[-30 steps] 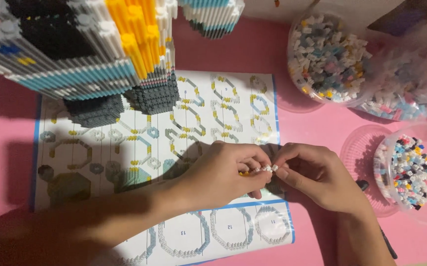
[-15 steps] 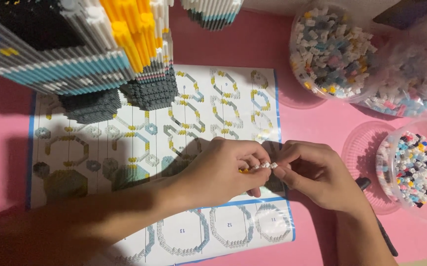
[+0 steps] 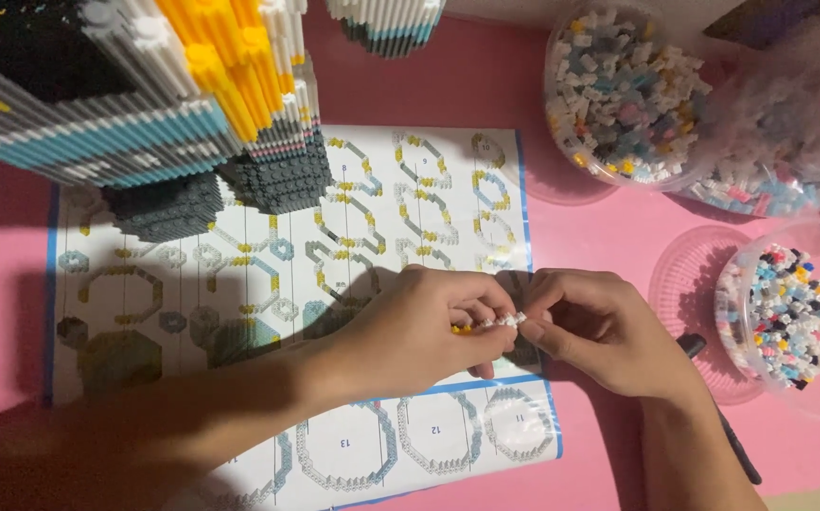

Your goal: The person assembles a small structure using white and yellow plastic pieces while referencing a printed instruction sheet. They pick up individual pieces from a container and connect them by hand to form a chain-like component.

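Note:
My left hand and my right hand meet over the lower right part of a printed instruction sheet. Between their fingertips they pinch a small row of tiny white and yellow bricks. Both hands grip this little piece from opposite ends. A large model built of tiny bricks, black, white, light blue and yellow, stands on the sheet's upper left on dark grey feet.
A clear tub of mixed small bricks stands at the upper right, next to a plastic bag of bricks. Another clear tub of bricks and a clear lid lie right of my right hand. The table top is pink.
The view has shifted slightly, so the sheet and model sit a little lower and to the right. Both hands stay together on the small brick piece.

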